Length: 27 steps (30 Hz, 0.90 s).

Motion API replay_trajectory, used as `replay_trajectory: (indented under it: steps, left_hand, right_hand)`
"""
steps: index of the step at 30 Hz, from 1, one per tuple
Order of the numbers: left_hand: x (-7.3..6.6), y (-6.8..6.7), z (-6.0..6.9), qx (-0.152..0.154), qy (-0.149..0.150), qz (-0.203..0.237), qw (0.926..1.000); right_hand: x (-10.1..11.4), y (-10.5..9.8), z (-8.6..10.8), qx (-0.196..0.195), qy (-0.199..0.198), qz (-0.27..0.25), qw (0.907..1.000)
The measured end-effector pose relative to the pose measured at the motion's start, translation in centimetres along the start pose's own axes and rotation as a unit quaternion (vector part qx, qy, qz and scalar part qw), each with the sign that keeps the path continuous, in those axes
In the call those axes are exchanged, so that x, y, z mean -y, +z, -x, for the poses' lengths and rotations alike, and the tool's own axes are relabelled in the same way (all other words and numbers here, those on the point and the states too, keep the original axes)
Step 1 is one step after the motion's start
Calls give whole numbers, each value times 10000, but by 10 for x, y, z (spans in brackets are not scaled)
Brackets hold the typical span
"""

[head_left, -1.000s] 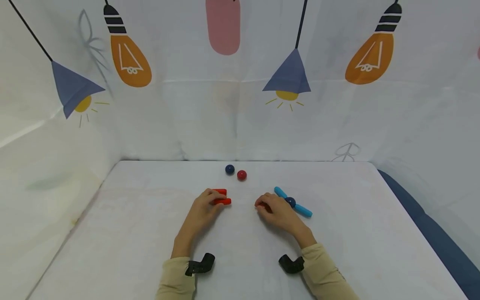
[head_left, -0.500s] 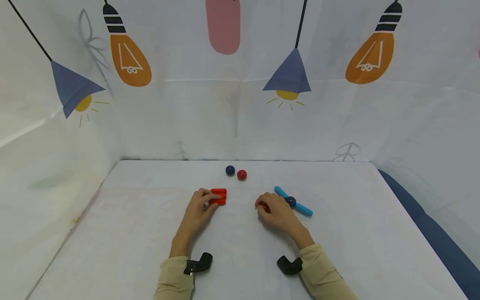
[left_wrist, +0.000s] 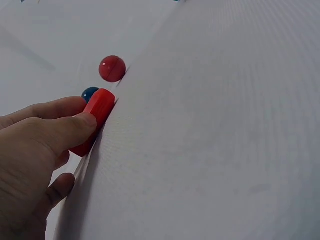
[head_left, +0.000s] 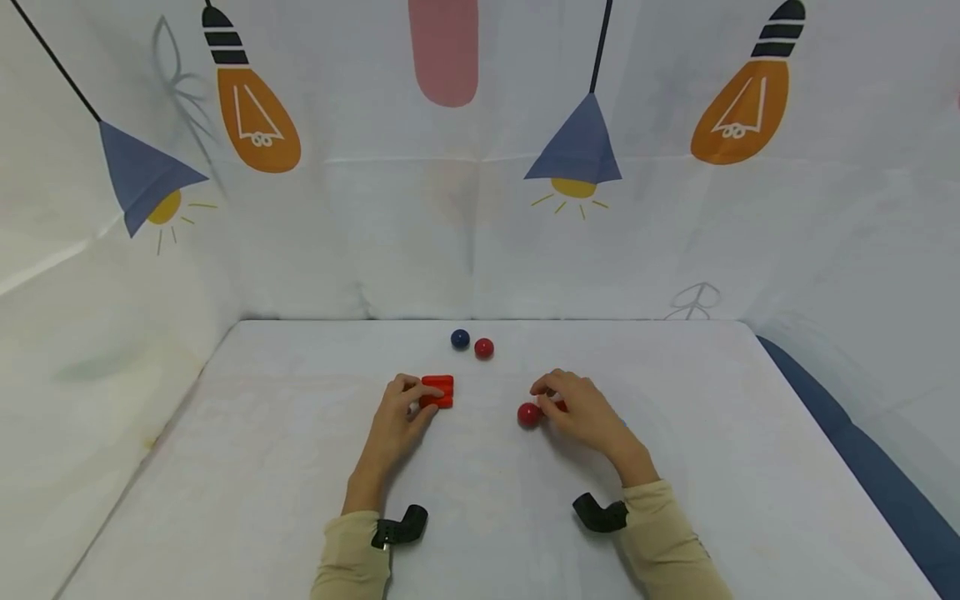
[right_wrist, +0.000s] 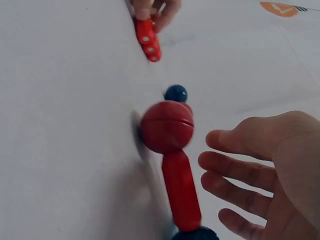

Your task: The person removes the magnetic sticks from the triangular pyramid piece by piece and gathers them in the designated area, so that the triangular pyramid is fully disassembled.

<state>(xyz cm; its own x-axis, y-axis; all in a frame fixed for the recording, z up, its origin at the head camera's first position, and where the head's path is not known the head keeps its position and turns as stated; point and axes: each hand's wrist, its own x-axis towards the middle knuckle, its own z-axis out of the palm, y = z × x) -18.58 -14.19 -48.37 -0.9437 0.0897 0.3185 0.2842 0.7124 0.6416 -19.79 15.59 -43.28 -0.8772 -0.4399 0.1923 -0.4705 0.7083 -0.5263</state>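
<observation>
A red ball (head_left: 528, 415) on the tabletop (head_left: 495, 508) adjoins a red rod (right_wrist: 181, 190). To that ball's right, the right hand (head_left: 585, 412) is loosely spread, gripping nothing; to its left, the left hand (head_left: 395, 418) pinches red rods (head_left: 442, 381). Beyond it lie a navy ball (head_left: 460, 339) and a second red ball (head_left: 483, 348).

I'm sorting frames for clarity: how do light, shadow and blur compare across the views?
Head view: fairly even light, a soft shadow beside the left hand; left wrist view: dimmer, with a small glint on the red ball; right wrist view: softest, the red rod looking slightly blurred, with a broad shadow on the white tabletop.
</observation>
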Motion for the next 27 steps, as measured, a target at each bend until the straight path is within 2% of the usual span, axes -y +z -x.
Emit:
replay_trajectory:
  steps: [3, 6, 9, 11, 13, 15, 17, 19, 23, 27]
  left_hand:
    - [-1, 1, -1, -59, 62, 79, 9999]
    - [-6, 7, -3, -308, 216, 93, 9993]
    - [-18, 19, -5, -456, 562, 171, 9972]
    - [-31, 30, -5, -297, 829, 273, 9957]
    - [-43, 42, -4, 89, 1082, 320, 9936]
    - [-55, 52, -4, 511, 1177, 264, 9914]
    - [-64, 60, -5, 801, 1183, 222, 9895]
    - [-70, 64, -6, 927, 1085, 223, 9895]
    - [-74, 67, -10, 936, 970, 358, 9902]
    - [-74, 67, -14, 991, 1024, 436, 9888]
  right_hand:
    - [-4, -4, 1, 98, -122, 202, 9997]
    - [-6, -1, 1, 290, -146, 431, 9985]
    - [-5, 6, 1, 368, -59, 626, 9973]
    - [-3, 10, 0, 311, -12, 648, 9974]
    - [-2, 14, -1, 215, -28, 705, 9973]
    - [0, 18, -2, 162, -11, 717, 9973]
    - [2, 20, -2, 121, 9, 759, 9970]
    - [3, 21, -3, 94, 25, 760, 9971]
    - [4, 22, -2, 45, 9, 756, 9971]
    - [4, 22, -2, 41, 17, 752, 9972]
